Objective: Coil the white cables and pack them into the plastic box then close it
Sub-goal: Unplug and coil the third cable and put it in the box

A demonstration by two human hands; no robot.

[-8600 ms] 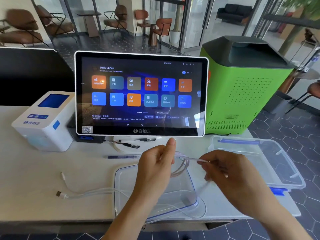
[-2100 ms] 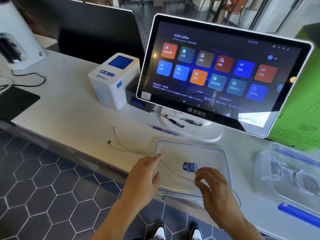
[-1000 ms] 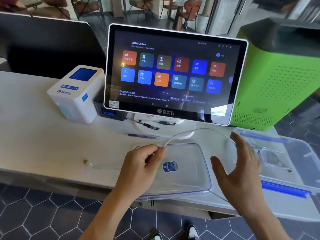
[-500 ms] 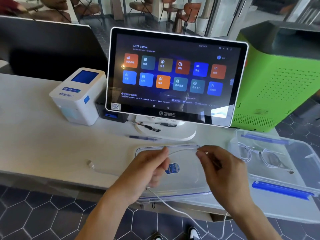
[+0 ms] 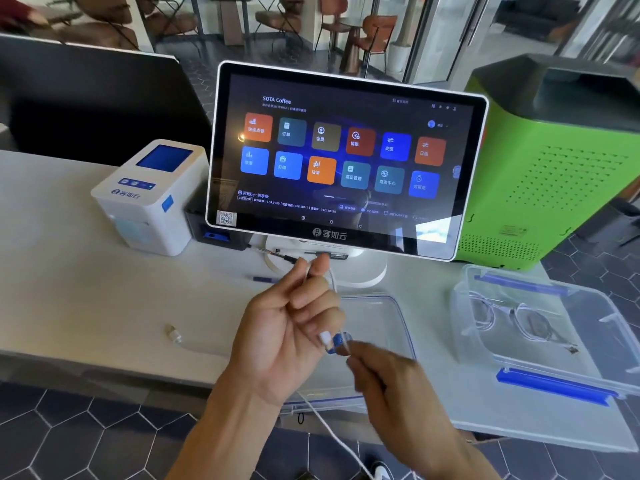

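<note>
Head view: left hand (image 5: pixel 294 327) is raised palm-up over the white counter (image 5: pixel 69 306), thumb and forefinger pinching the thin white cable (image 5: pixel 333 282) near the top; right hand (image 5: pixel 391 379) sits lower, fingers curled on the same cable just below, blurred, so exact grip is hard to read. Cable slack drops off the counter edge toward the floor; its metal-tipped plug end (image 5: pixel 174 333) lies on the counter well to the left. Clear plastic lid with blue rim (image 5: pixel 398 317) lies flat under the hands. Clear plastic box with blue latches (image 5: pixel 554 341) stands to the right, with one coiled white cable (image 5: pixel 509 317) already inside. Step looks like coiling the second cable, early on; next move calls for feeding loops round the left hand, pulling in the plug end. Versus half a second ago: left hand turned palm-up and lifted, right hand dropped below it, the span between them collapsed
</note>
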